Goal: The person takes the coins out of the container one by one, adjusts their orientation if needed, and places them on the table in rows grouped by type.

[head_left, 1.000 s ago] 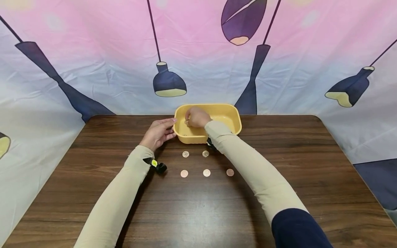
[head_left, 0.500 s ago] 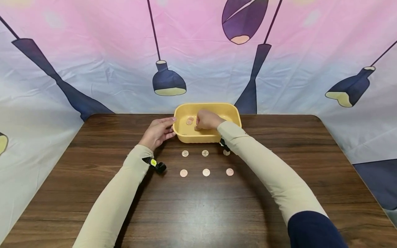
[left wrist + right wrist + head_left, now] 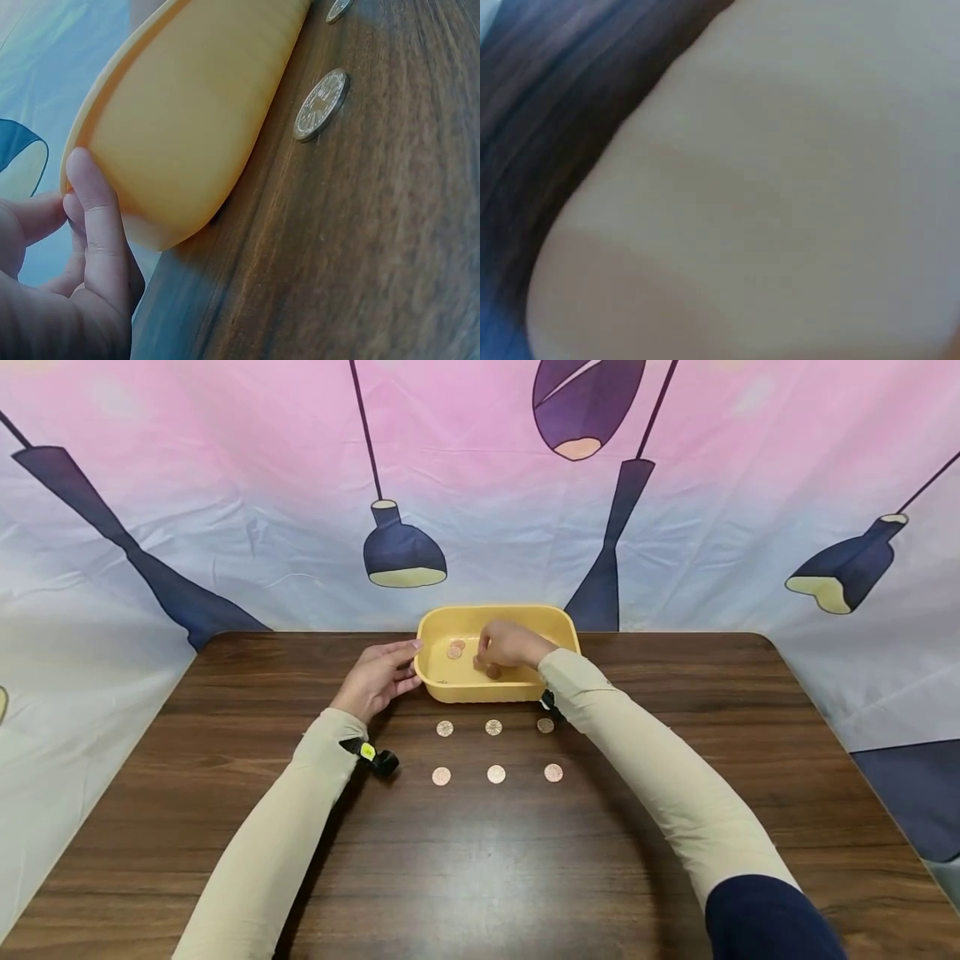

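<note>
A yellow plastic tub (image 3: 487, 694) stands near the table's far edge. My left hand (image 3: 378, 679) grips its left end; in the left wrist view the thumb and fingers pinch the tub's rim. My right hand (image 3: 507, 644) reaches inside, fingers curled down, pinching a copper-coloured coin (image 3: 478, 664) at the fingertips. Just beside that lies a darker coin (image 3: 493, 671). Two overlapping coins (image 3: 454, 652) rest on the tub floor to the left. The right wrist view is filled by a blurred pale surface, so the fingers are hidden there.
Several coins lie on the brown wooden table (image 3: 480, 877) in front of the tub, in two rows: a golden row (image 3: 492, 727) nearer the tub and a copper row (image 3: 497, 774) closer to me. A printed cloth (image 3: 300, 552) hangs behind.
My right hand has moved right inside the tub, uncovering the two overlapping coins and the right-hand golden coin on the table. My left hand stays on the rim.
</note>
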{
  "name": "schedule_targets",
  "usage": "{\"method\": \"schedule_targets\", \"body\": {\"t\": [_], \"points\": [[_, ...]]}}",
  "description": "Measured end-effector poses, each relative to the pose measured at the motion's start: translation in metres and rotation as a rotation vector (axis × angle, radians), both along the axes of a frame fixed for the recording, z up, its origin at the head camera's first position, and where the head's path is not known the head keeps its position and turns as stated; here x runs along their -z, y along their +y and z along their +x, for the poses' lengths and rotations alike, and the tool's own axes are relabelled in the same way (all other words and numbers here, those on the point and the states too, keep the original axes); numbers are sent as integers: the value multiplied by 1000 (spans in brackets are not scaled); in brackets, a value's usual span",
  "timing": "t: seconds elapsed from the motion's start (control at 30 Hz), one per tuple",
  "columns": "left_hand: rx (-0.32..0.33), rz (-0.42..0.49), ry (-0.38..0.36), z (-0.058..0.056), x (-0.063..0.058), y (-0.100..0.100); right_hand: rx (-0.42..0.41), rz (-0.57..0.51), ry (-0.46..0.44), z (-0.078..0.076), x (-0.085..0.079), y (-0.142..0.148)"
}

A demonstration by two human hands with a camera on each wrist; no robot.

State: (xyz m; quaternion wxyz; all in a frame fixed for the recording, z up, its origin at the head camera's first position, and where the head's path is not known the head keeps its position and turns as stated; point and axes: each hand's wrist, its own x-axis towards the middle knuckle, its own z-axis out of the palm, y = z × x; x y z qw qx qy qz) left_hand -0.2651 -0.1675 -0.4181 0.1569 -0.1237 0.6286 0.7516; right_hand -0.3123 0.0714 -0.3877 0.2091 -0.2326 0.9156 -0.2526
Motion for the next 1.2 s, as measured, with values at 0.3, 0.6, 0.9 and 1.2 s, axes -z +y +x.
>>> {"method": "schedule_targets", "body": {"t": [0.3,0.6,0.9,1.2], "points": [[-4,33,12,0,0,1,-79,-14,33,-6,7,-23],[-2,37,-1,-1,-1,1,-145,15,64,0,4,-16],[2,26,0,-1,-2,-1,-31,-65,-31,4,2,-13],[1,29,4,-1,0,-1,-24,11,100,9,9,-19]]}}
